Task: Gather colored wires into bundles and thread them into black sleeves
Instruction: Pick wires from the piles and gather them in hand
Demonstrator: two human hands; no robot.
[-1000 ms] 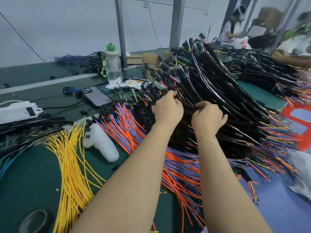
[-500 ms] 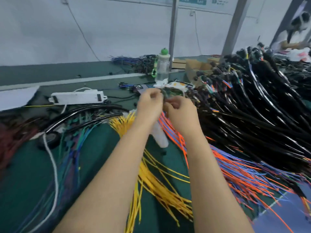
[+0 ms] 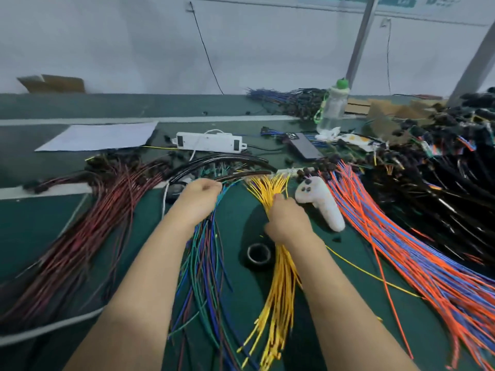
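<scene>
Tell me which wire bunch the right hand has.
The yellow wires, lying between the blue-green wires and the white controller; the right hand grips them.

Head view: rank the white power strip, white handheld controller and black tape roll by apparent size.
White power strip, white handheld controller: alike, left unranked.
Black tape roll: smallest, though nearest.

Light is coming bright and even from overhead; white wall (image 3: pixel 134 44) is reading flat. Soft shadow is falling on green mat (image 3: pixel 40 231) frame-left of right hand (image 3: pixel 288 223), round tape roll (image 3: pixel 258 254). Motion blur is softening left hand (image 3: pixel 202 192), blue and green wires (image 3: pixel 206 263), yellow wires (image 3: pixel 278 303). Grey post (image 3: pixel 360 41) at upper right is tilting off vertical: wide-angle bowing. Black sleeves (image 3: pixel 214 157) are showing thin glints.
</scene>
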